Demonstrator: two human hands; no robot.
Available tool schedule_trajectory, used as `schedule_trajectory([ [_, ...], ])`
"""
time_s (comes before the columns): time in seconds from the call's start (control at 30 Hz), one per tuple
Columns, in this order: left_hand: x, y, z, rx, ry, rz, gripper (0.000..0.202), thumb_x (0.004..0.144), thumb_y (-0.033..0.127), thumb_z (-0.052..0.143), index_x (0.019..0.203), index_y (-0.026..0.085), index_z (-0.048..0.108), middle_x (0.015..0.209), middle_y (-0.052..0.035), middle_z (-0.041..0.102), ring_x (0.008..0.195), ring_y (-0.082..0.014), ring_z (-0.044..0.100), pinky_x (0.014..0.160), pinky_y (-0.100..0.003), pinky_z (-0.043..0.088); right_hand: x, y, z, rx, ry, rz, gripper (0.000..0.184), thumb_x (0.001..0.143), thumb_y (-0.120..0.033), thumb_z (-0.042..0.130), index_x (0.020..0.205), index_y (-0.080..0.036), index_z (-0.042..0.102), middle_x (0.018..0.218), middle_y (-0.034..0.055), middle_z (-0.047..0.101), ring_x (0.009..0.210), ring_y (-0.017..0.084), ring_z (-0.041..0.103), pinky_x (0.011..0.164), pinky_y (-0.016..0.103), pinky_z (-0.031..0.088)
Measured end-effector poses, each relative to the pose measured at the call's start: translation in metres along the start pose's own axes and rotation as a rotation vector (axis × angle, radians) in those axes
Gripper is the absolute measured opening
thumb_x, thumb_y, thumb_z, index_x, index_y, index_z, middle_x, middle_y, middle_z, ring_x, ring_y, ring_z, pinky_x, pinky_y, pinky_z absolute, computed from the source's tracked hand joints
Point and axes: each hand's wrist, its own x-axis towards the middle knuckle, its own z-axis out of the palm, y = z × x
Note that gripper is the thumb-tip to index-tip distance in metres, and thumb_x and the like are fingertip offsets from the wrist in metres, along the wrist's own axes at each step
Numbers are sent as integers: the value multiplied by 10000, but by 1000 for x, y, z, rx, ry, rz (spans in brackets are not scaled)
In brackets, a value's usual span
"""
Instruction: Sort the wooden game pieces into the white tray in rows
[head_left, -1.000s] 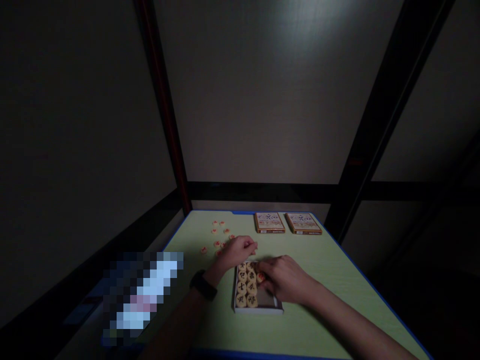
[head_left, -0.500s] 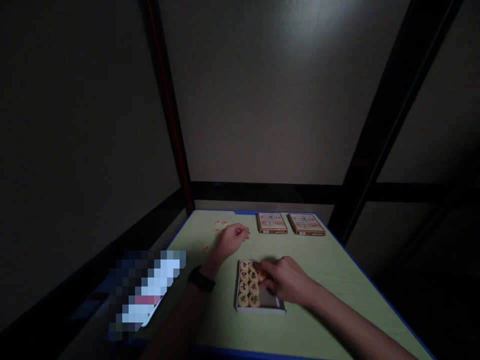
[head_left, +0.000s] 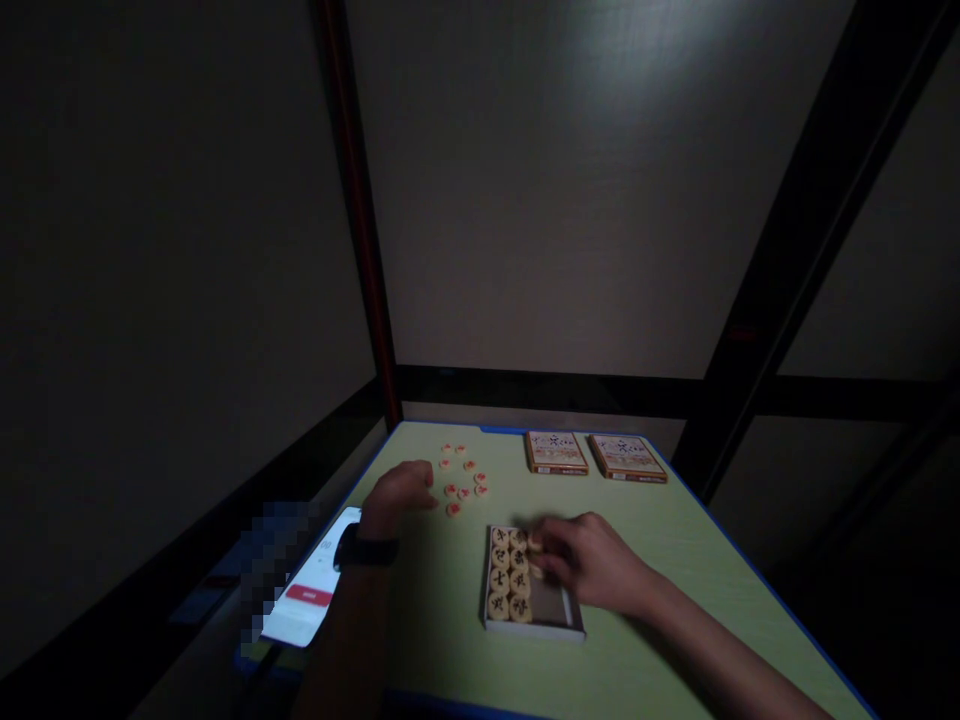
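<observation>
A shallow white box point(head_left: 562, 625) lies on the green table point(head_left: 660, 540), with several round pale discs with black marks point(head_left: 508, 575) in rows in its left half. My right hand point(head_left: 589, 560) rests over the box's right half, its fingers pinched on a disc point(head_left: 534, 543) at the box's top. My left hand point(head_left: 396, 495) is curled at the table's left, next to a scatter of red-marked discs point(head_left: 461, 480). A dark watch point(head_left: 364, 550) is on that wrist.
Two flat printed boxes point(head_left: 556, 452) point(head_left: 626, 457) lie side by side at the table's far edge. A lit phone point(head_left: 311, 590) lies past the table's left edge. Dark frame posts point(head_left: 360, 220) point(head_left: 795, 250) rise behind the table against a dim wall.
My left hand has drawn back from the box's top to the left, beside the red-marked discs. My right hand stays over the box, fingers shifted toward its top.
</observation>
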Motion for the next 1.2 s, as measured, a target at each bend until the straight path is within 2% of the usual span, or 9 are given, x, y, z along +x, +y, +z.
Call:
schedule_trajectory([
  [0.13,2,1,5,7,-35,21,250,625,125,717,858,197,663,965,-45,728,850,-189,663,640,-229,443,4,9,4,29,89,34,245,933,-296,479,846,-198,685,663,19,705,573,150,620,564,239,380],
  [0.4,2,11,5,22,21,49,139,724,97,638,842,162,671,961,-103,722,882,-215,675,694,-250,473,7,20,10,44,213,65,348,978,-367,400,812,-187,647,657,37,712,559,157,635,576,242,403],
  [0.53,6,14,7,6,87,115,138,799,111,570,875,176,666,1011,-101,711,975,-219,648,792,-261,465,6,18,9,23,204,60,351,983,-361,392,827,-187,654,668,40,719,565,155,642,588,241,412],
  [0.7,12,19,16,-21,116,218,202,786,52,540,891,167,669,1010,-106,708,999,-227,635,838,-275,446,5,15,7,-5,181,35,372,994,-360,376,833,-183,661,652,40,703,549,147,622,569,233,395],
  [1.03,16,21,27,-35,113,251,293,769,32,531,963,167,704,1080,-95,715,1045,-223,634,908,-284,442,4,14,8,-55,213,-7,403,1006,-376,367,787,-184,645,618,31,671,529,139,591,540,238,333],
  [1.2,15,16,19,-34,127,225,213,780,78,579,929,163,705,1052,-98,719,1034,-228,638,875,-276,443,4,16,9,-81,232,-25,400,1006,-362,362,791,-183,647,622,32,673,531,140,591,544,241,327],
])
